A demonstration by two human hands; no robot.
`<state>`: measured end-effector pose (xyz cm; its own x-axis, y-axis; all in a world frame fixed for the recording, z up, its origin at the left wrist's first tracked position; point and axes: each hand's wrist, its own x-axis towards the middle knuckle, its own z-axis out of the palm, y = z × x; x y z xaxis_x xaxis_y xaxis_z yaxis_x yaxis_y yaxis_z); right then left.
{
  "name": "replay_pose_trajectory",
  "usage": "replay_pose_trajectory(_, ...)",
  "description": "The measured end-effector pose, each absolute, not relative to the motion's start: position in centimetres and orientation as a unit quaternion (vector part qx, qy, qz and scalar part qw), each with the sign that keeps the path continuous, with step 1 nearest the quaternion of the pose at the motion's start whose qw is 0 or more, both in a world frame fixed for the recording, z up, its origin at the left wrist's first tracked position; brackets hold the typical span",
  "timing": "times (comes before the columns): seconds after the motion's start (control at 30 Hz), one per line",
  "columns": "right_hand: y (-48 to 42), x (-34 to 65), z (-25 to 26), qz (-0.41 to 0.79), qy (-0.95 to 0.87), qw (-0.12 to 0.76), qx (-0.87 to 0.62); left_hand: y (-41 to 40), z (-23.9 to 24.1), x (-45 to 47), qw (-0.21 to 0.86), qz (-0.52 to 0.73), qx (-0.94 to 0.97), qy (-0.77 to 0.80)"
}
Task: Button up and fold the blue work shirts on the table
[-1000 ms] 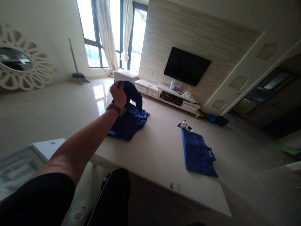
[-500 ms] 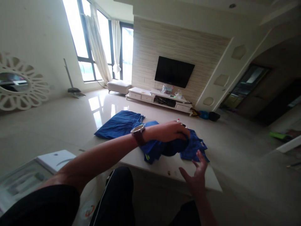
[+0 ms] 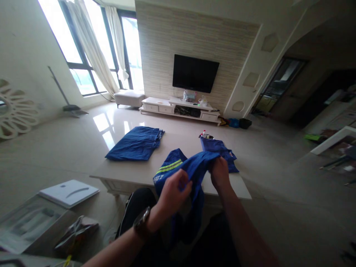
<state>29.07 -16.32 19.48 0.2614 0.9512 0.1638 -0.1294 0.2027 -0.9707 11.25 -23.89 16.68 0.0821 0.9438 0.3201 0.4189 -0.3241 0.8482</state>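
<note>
A blue garment (image 3: 191,165) with yellow-green stripes and white lettering is bunched over the near edge of the white table (image 3: 125,174), its lower part hanging toward my knees. My right hand (image 3: 220,172) grips one end of it, fingers closed on the cloth. Across its middle, my left hand (image 3: 175,187), with a watch on the wrist, has curled fingers against the fabric; the fingertips are partly hidden. Folded blue clothing (image 3: 136,144) lies flat on the table's left side. Another folded blue garment (image 3: 218,150) rests at the right, just beyond my right hand.
Small bottles (image 3: 205,134) stand behind the right-hand garment. On the floor to my left are a white box (image 3: 69,193) and a crumpled bag (image 3: 78,230). A low TV cabinet (image 3: 167,107) stands along the far wall, beside a grey bench (image 3: 129,98).
The striped garment has been lifted and pulled toward me. My left hand moved back and left from across the table; my right hand, open before, has closed on the cloth. The view shifted.
</note>
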Motion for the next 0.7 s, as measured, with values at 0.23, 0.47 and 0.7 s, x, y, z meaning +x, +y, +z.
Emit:
replay_pose_trajectory(0.23, -17.3, 28.0, 24.4, 0.442, -0.317, 0.748, -0.379, -29.1, 3.3, 13.5, 0.458, 0.374, 0.549, 0.591)
replay_pose_trajectory(0.47, -18.8, 35.7, 26.5, 0.306, -0.298, 0.828, -0.363, -25.7, 7.6, 8.6, 0.468, 0.424, 0.564, 0.533)
replay_pose_trajectory(0.7, -22.5, 41.3, 27.2, 0.177, -0.288, 0.827, -0.450, -24.8, 16.3, 3.7, 0.348, 0.360, 0.698, 0.511)
